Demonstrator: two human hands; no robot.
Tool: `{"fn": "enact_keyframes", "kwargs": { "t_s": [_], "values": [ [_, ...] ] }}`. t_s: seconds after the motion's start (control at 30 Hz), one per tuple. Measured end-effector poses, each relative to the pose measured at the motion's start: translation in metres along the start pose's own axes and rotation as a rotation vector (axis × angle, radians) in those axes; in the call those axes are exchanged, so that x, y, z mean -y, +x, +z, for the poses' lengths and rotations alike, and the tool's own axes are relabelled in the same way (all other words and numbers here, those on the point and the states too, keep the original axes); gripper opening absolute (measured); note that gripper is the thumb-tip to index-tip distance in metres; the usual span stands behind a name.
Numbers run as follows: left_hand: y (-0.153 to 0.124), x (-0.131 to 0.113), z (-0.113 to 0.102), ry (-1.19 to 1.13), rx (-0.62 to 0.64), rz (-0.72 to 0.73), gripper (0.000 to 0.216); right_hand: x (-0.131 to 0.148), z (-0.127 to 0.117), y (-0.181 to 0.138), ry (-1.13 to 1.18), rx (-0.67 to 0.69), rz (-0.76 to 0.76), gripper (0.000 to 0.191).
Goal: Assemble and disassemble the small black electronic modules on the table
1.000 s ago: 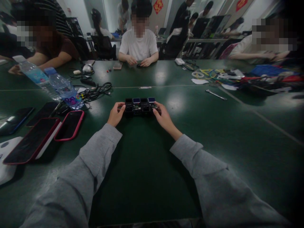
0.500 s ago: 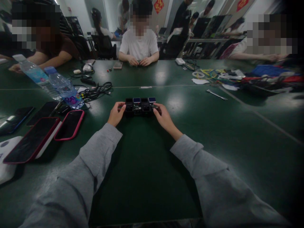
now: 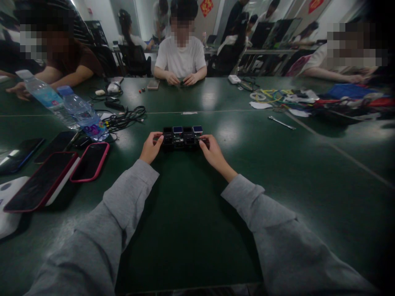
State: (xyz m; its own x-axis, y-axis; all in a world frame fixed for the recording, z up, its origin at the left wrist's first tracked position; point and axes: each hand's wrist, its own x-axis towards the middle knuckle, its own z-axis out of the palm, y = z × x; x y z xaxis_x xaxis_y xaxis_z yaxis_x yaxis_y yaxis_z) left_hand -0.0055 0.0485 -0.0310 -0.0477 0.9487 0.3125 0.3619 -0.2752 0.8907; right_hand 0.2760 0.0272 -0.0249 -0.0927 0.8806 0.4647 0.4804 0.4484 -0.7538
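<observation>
A black electronic device [image 3: 182,139] with two small screens along its far edge rests on the dark green table [image 3: 188,213], straight ahead of me. My left hand [image 3: 152,147] grips its left end, thumb on the near side and fingers curled behind. At the opposite end, my right hand [image 3: 212,151] holds it the same way, thumb toward me. The fingertips of both hands are partly hidden by the device. Grey sleeves cover both forearms.
Left of my arms lie phones [image 3: 90,163], two plastic bottles [image 3: 83,113] and black cables [image 3: 131,117]. To the right are a wrench [image 3: 281,122] and a heap of wires and tools [image 3: 336,100]. A person [image 3: 180,59] sits opposite, handling something small; others sit at both sides.
My hands and the device stay in place. At the far left, a person's hands have shifted slightly on the table.
</observation>
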Motion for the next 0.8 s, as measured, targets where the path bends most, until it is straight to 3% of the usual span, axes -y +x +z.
{"fn": "enact_keyframes", "kwargs": {
  "t_s": [0.4,0.8],
  "values": [
    [0.0026,0.0052,0.0014,0.001,-0.011,0.015,0.027,-0.0019,0.0009,-0.0001,-0.018,-0.072,0.058,0.022],
    [0.0009,0.0024,0.0004,-0.001,0.001,-0.002,0.028,-0.0009,-0.0043,-0.0065,-0.178,-0.203,0.142,0.029]
  ]
}}
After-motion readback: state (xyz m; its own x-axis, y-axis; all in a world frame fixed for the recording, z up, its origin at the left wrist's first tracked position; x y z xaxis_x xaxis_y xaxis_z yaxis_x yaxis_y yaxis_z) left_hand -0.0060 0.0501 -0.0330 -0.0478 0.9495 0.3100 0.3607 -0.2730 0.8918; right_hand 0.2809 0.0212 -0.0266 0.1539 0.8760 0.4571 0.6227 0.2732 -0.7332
